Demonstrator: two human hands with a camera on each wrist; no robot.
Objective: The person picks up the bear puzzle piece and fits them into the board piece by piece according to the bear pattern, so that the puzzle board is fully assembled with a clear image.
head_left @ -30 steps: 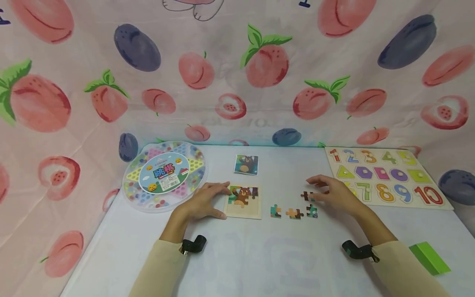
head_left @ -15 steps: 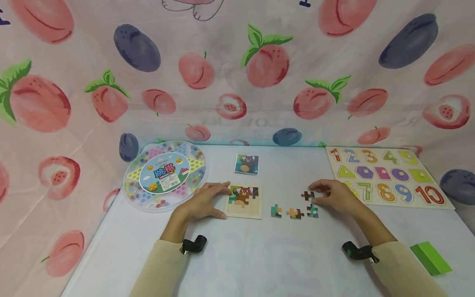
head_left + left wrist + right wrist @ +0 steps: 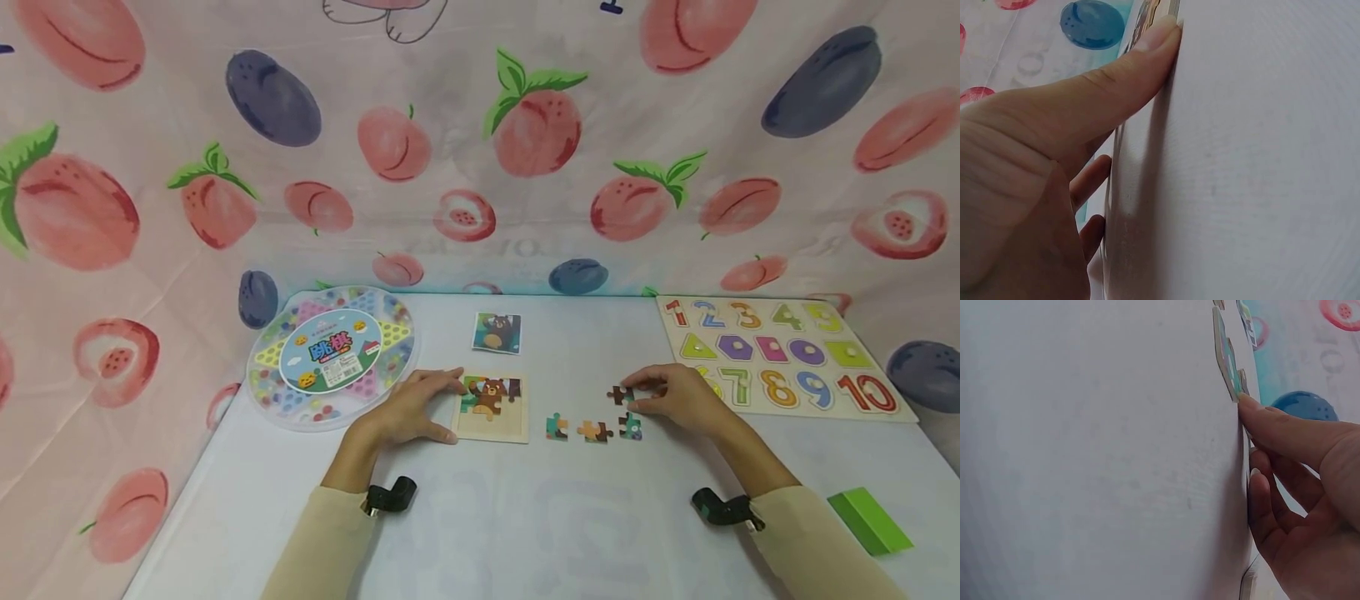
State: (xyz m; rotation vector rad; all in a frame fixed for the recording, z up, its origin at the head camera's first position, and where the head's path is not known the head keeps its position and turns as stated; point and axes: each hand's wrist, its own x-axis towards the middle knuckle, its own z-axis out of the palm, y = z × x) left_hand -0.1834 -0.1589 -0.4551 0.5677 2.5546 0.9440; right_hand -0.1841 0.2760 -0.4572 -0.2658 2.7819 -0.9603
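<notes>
A square wooden puzzle board point(image 3: 491, 428) lies mid-table with a bear picture partly fitted in its upper half. My left hand point(image 3: 408, 408) spans its left side, thumb at the lower corner and index finger at the upper one; in the left wrist view the straight thumb point(image 3: 1116, 84) touches the board's edge. To the right, my right hand point(image 3: 678, 400) pinches a dark brown puzzle piece point(image 3: 616, 394) between thumb and index finger. Nearer me lie a teal piece point(image 3: 557, 427), an orange-brown piece point(image 3: 594, 432) and another teal piece point(image 3: 631, 427), close to the right thumb.
Behind the board is a small bear picture card point(image 3: 497, 333). A round marble board game point(image 3: 262, 392) stands at the left, and a wooden number-and-shape board point(image 3: 750, 335) at the back right. By the right forearm sits a green block point(image 3: 870, 522). A fruit-print curtain point(image 3: 525, 225) backs the table.
My right hand's index finger and thumb have come down and closed on the dark brown puzzle piece. My left hand stays at the board's left side.
</notes>
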